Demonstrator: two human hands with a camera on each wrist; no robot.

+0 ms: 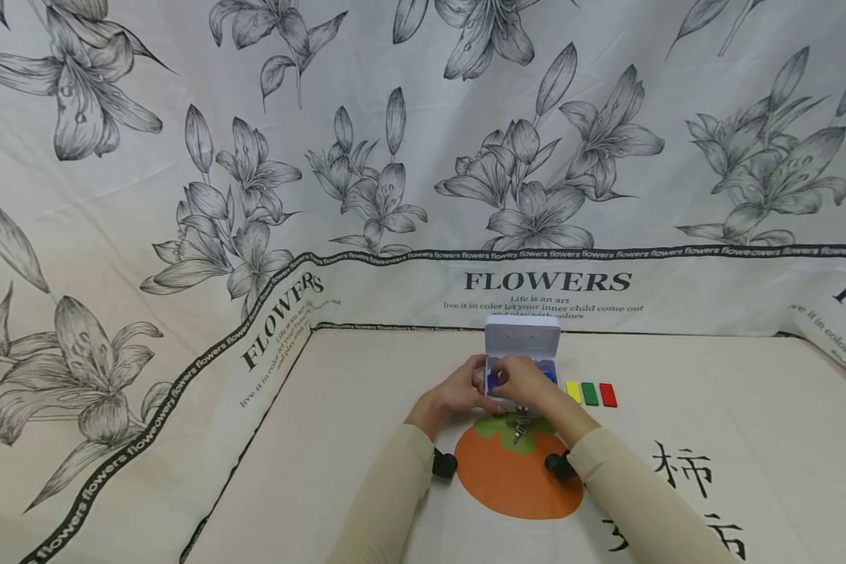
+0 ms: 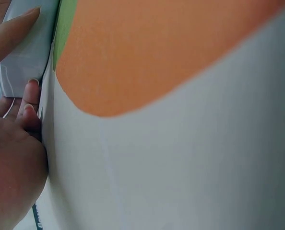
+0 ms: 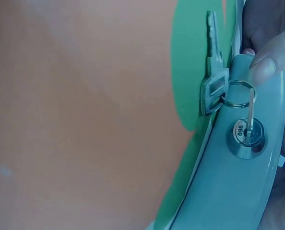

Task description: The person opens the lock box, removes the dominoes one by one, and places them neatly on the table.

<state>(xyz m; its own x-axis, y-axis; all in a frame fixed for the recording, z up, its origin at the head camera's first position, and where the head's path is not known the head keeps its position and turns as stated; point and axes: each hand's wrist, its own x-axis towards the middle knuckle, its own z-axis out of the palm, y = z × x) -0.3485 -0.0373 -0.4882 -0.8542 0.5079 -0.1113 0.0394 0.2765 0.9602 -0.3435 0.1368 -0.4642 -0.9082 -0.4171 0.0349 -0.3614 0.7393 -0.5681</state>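
Note:
A small pale lidded box (image 1: 522,337) stands with its lid raised, and blue shows inside it. My left hand (image 1: 458,392) grips its left side, thumb (image 2: 15,38) across the front wall and fingers about the lower corner. My right hand (image 1: 527,380) reaches down into the box with bent fingers. A blue patch lies by those fingertips; whether they pinch anything is hidden. A key (image 3: 251,115) sits in the round lock (image 3: 245,139) on the front wall. From its ring hangs a second key (image 3: 214,88).
Yellow (image 1: 573,391), green (image 1: 590,394) and red (image 1: 609,395) flat blocks lie in a row right of the box. The pale cloth (image 1: 366,392) bears a printed orange persimmon (image 1: 515,489) and black characters (image 1: 684,468). A flower-printed curtain (image 1: 395,290) stands behind.

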